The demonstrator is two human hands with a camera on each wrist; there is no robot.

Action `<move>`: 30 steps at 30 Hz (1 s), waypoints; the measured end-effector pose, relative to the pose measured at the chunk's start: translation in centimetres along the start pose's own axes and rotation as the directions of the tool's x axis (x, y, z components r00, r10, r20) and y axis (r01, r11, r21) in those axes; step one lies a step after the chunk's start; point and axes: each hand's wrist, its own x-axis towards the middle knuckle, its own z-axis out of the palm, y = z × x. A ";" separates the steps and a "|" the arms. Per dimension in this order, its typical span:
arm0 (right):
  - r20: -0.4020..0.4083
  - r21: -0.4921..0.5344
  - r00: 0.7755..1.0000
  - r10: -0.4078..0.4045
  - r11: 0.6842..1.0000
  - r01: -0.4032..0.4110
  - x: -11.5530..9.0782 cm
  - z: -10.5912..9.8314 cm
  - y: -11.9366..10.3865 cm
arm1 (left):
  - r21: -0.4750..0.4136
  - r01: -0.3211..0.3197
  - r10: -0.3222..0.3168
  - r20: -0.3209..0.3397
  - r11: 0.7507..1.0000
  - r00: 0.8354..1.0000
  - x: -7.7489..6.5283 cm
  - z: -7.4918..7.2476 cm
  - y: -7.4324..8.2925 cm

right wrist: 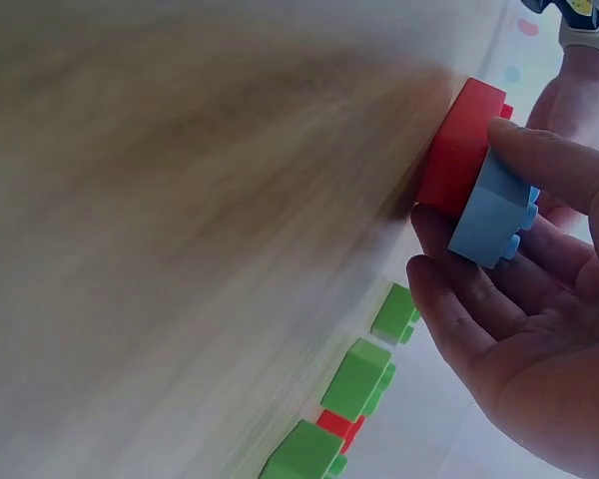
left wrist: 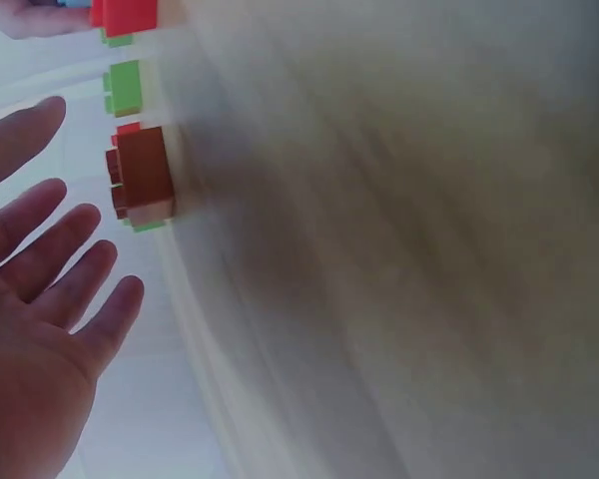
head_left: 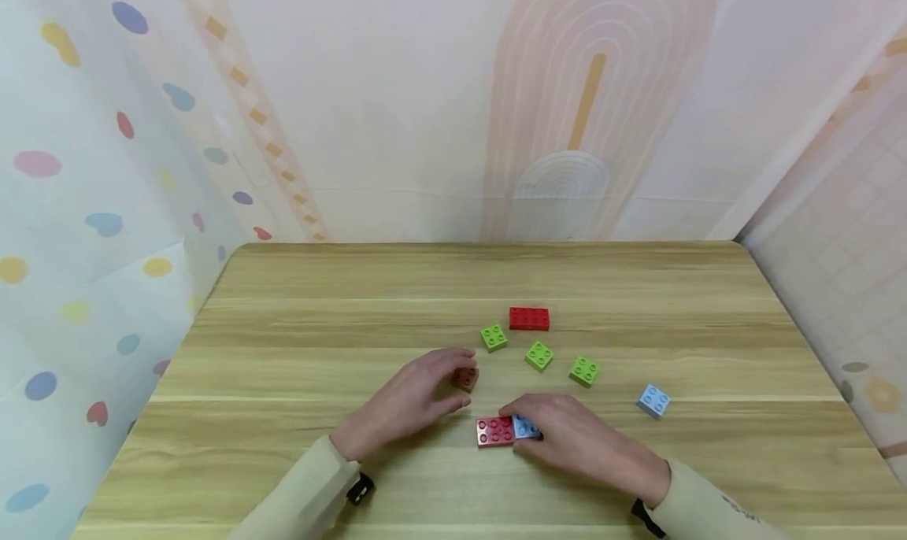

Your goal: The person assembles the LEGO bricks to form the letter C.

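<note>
The blue brick [head_left: 526, 427] is part-hidden in the right hand's [head_left: 575, 441] pinch; the left hand's [head_left: 411, 398] parted fingers overlap a brown brick [head_left: 465, 379].

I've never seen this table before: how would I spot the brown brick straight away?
On the wooden table, find the person's left hand. By its fingertips and thumb sits the small, studded brown brick. Its dark brown colour sets it apart from the nearest green brick and all the others, which are red, green or blue.
</note>
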 end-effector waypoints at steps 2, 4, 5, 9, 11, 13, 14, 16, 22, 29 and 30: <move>0.004 0.001 1.000 0.011 1.000 -0.011 -0.1 -0.1 0.2 | -0.004 0.023 -0.023 0.028 1.000 0.999 0.3 0.1 -0.3; -0.001 0.002 1.000 0.016 1.000 -0.016 -0.3 -0.2 0.4 | -0.005 0.043 -0.042 0.051 0.999 0.998 0.5 0.1 -0.6; -0.003 0.002 1.000 0.017 1.000 -0.017 -0.3 -0.2 0.5 | -0.003 0.053 -0.052 0.061 0.999 0.997 0.7 0.2 -0.7; -0.022 0.001 1.000 0.000 1.000 0.000 -0.5 -0.4 0.8 | 0.010 0.075 -0.076 0.091 0.997 0.993 1.0 0.3 -1.1; -0.026 0.002 1.000 -0.007 1.000 0.007 -0.6 -0.4 0.9 | 0.016 0.074 -0.075 0.101 0.997 0.992 1.1 0.3 -1.3; -0.029 0.005 1.000 -0.009 1.000 0.009 -0.7 -0.5 0.9 | 0.031 0.062 -0.065 0.109 0.998 0.992 1.2 0.3 -1.4; -0.028 0.007 1.000 -0.007 1.000 0.008 -0.7 -0.5 1.0 | 0.038 0.055 -0.059 0.110 0.998 0.992 1.3 0.4 -1.5; -0.025 0.011 1.000 -0.007 1.000 0.007 -0.7 -0.6 1.0 | 0.052 0.047 -0.052 0.111 0.998 0.992 1.3 0.4 -1.5; -0.028 0.014 1.000 -0.007 1.000 0.008 -0.7 -0.6 1.0 | 0.047 0.064 -0.068 0.093 0.997 0.993 1.0 0.1 -1.4; -0.034 0.010 0.999 -0.005 1.000 0.006 -0.7 -0.5 1.0 | 0.030 0.035 -0.035 0.010 0.999 0.999 0.3 0.2 -0.9; -0.033 0.012 0.999 -0.004 1.000 0.004 -0.7 -0.6 1.0 | 0.025 0.033 -0.033 0.002 0.999 0.999 0.1 0.2 -0.8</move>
